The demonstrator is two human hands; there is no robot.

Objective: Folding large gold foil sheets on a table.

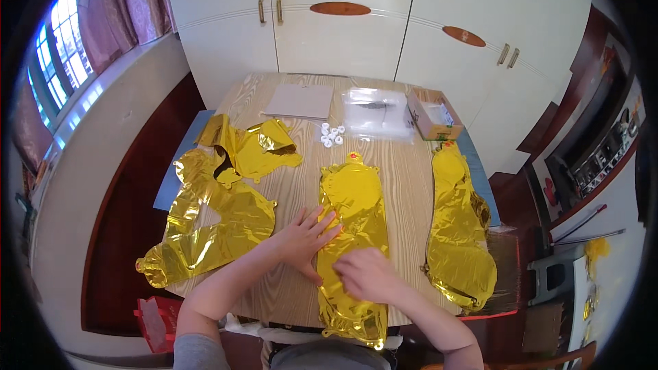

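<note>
A flat, uninflated gold foil balloon (pixel 356 199) lies lengthwise down the middle of the table, its lower end near the front edge. My left hand (pixel 306 242) rests on its left side with fingers spread, partly on the foil and partly on the wood. Over the lower half of the same balloon is my right hand (pixel 367 275), its fingers curled in and slightly blurred; nothing shows in them. Two more gold foil balloons lie flat: a creased one (pixel 229 223) to the left and a rounded one (pixel 460 233) along the right edge.
Another crumpled gold foil piece (pixel 257 147) lies at the back left. Farther back are a grey board (pixel 299 101), several small white rolls (pixel 332 136), clear plastic bags (pixel 378 116) and a cardboard box (pixel 434 115). A red bag (pixel 159 322) is below the table's left front.
</note>
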